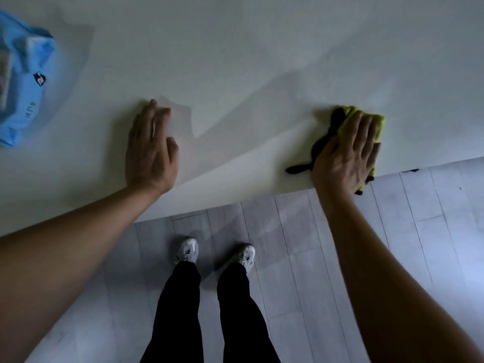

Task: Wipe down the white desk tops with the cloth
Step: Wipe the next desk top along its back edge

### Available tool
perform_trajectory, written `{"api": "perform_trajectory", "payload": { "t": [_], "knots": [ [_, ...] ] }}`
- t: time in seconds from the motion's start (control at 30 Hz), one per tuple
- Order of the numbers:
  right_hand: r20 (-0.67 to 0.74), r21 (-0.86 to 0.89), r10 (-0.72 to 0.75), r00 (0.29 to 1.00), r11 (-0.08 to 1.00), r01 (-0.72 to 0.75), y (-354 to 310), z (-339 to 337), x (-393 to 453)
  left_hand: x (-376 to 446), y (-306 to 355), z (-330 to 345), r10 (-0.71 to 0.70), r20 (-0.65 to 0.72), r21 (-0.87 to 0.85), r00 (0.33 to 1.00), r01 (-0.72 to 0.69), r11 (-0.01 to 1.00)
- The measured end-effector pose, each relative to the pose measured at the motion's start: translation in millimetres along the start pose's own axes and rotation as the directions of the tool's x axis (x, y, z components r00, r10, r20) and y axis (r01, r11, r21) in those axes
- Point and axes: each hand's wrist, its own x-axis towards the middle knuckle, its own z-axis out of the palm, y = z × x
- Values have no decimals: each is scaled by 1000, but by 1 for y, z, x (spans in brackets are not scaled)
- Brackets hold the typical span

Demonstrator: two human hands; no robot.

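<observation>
Both hands lie flat: the right hand presses the crumpled yellow-green and black cloth onto the smooth white desk top near its front edge, while the left hand rests empty, fingers straight. To wipe well, I think the pressure should stay even, with overlapping strokes away from the edge, stopping before the blue plastic packet beyond the left hand.

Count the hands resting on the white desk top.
2. The left hand lies flat on the bare white desk top; the right hand presses the yellow-green cloth near the desk's front edge.
</observation>
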Motion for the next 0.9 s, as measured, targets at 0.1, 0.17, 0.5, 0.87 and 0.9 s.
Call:
{"api": "perform_trajectory", "payload": {
  "t": [0.1, 0.17, 0.5, 0.87, 0.9],
  "knots": [
    [36, -29, -19, 999, 999, 20, -49, 11, -18, 0, -2, 1, -1, -13, 15, 1000, 1, 1000],
    [139, 29, -252, 958, 968, 250, -102, 24, -42, 0, -2, 3, 5, -20, 7, 1000, -4, 1000],
    [165, 119, -558, 813, 830, 545, -135, 29, -6, 2, -9, 2, 62, 22, 58, 998, -64, 996],
    [43, 40, -223, 974, 974, 221, -129, 38, 33, 1, -2, 7, -20, -2, 8, 1000, 20, 1000],
    [71, 59, -331, 941, 943, 327, -153, 43, 11, 1, -3, 6, -10, -5, 9, 1000, 10, 1000]
  ]
}}
